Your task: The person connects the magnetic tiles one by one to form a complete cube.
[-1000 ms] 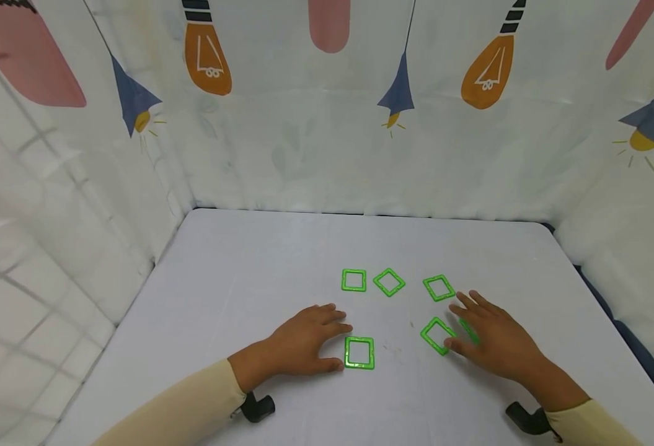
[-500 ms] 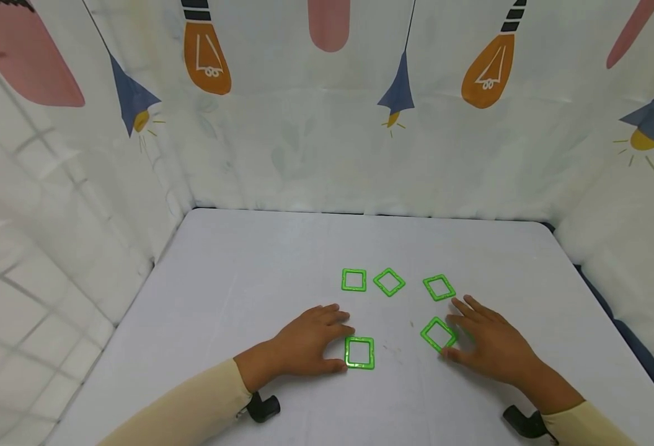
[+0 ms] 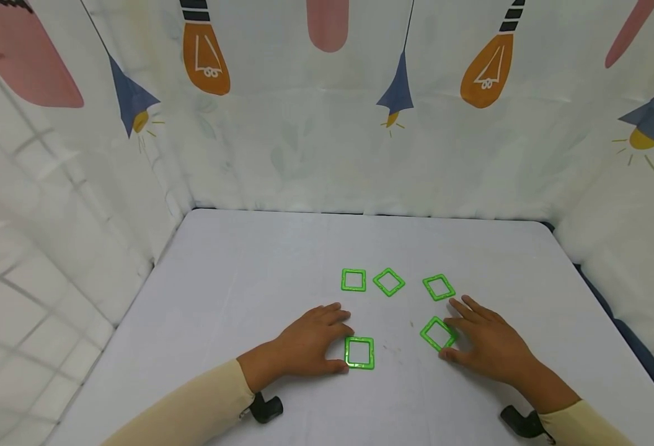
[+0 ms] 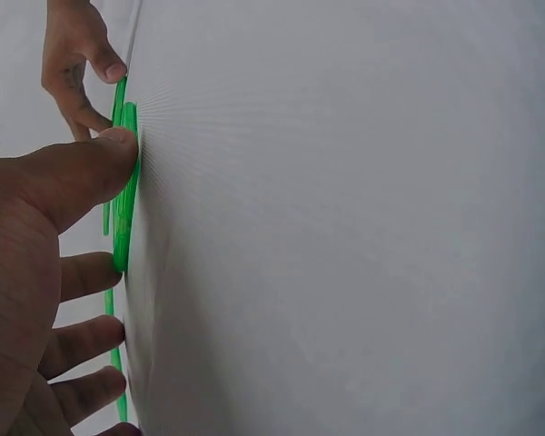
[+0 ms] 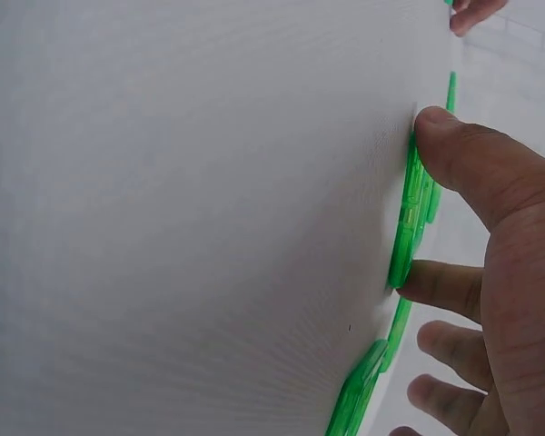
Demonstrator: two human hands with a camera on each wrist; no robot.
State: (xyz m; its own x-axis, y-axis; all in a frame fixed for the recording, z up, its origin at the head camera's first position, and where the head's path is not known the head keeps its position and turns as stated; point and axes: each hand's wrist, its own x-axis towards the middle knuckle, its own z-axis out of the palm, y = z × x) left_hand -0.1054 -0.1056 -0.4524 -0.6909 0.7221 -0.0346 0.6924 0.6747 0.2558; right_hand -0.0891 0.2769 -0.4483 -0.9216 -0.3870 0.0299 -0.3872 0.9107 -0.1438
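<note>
My left hand (image 3: 310,342) lies beside a green square frame tile (image 3: 372,353), thumb and index finger at its left corners. In the left wrist view, the thumb overlaps the green tile (image 4: 125,209) and the index fingertip meets its lower end. The right hand (image 3: 488,342) is stretched over the table, its thumb and index fingertips at the right side of another green square frame tile (image 3: 428,337), turned like a diamond. The right wrist view has that tile (image 5: 405,218) between thumb and index fingertip, fingers fairly straight. Whether either hand grips firmly is unclear.
Farther back on the white table (image 3: 248,260) lie an upright green square (image 3: 343,280), a diamond-turned one (image 3: 381,287) and a tilted one (image 3: 429,290). Another green piece (image 5: 352,395) shows low in the right wrist view. Printed white cloth (image 3: 315,142) surrounds the table.
My right hand has shifted left and slightly nearer to me, and now covers a green square that showed under it before. The left hand has edged right against its tile. The tiles stay put.
</note>
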